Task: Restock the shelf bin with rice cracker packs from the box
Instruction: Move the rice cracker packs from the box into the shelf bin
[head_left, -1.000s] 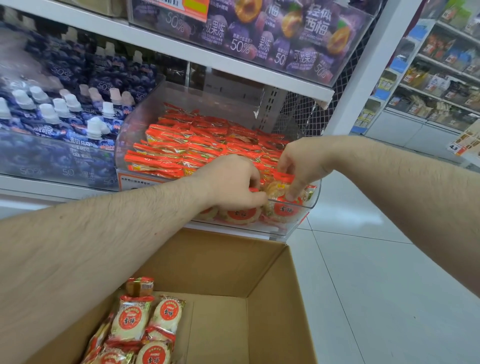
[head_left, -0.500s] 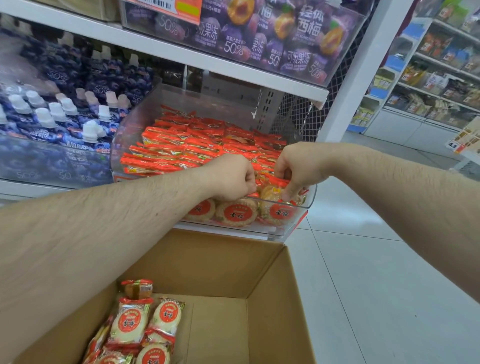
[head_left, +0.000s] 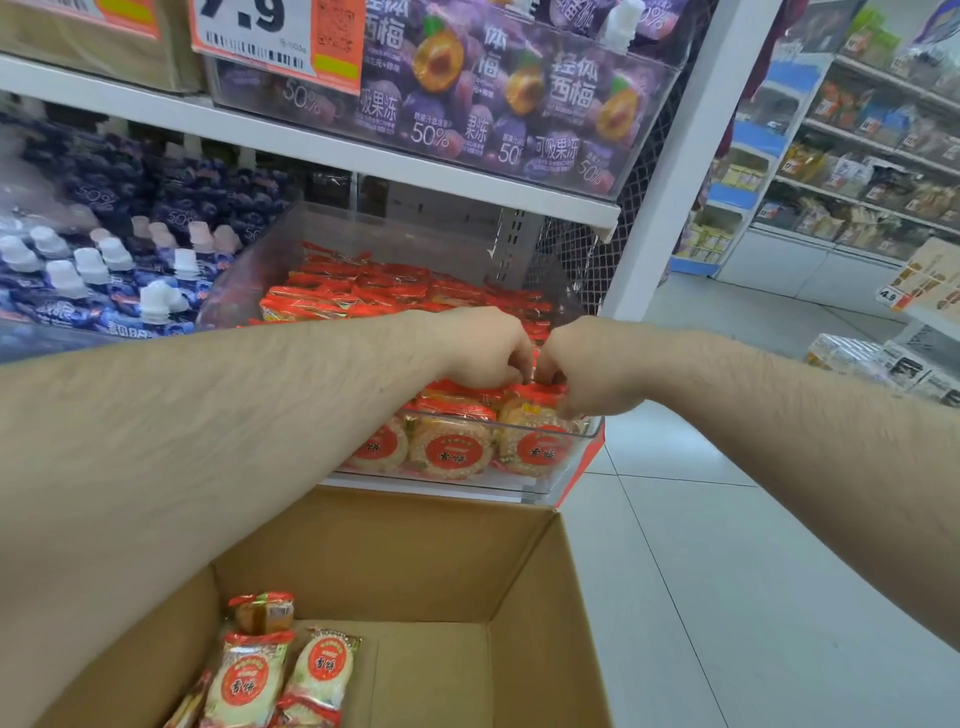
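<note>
— Two hands meet over the front row of a clear shelf bin (head_left: 524, 486), and that is the change: a second ago they worked a little apart, now the left hand (head_left: 485, 348) and right hand (head_left: 574, 364) sit knuckle to knuckle, almost touching.

— What are they holding?

— Both are curled down onto the tops of the rice cracker packs (head_left: 452, 441) standing upright against the bin's front wall. The left hand's fingers pinch a red pack edge; the right hand's fingers close on the top of the rightmost pack. How firmly either one grips cannot be told from the head view.

— And the bin itself?

— Nearly full. Red-wrapped packs run to its back wall, with a row of round-faced packs showing through the clear front. The view has also closed in on the shelf since a second ago.

— So the restock is done?

— Not by this evidence. The cardboard box (head_left: 524, 597) below the shelf is mostly bare, but a few packs in the box (head_left: 249, 675) lie at its near left corner. The hands drawing together reads as tidying or squeezing the front row to make room, which suggests the last packs go in next.

— Anything alongside?

— Blue jelly pouches (head_left: 109, 260) with white caps fill the bin to the left.
</note>
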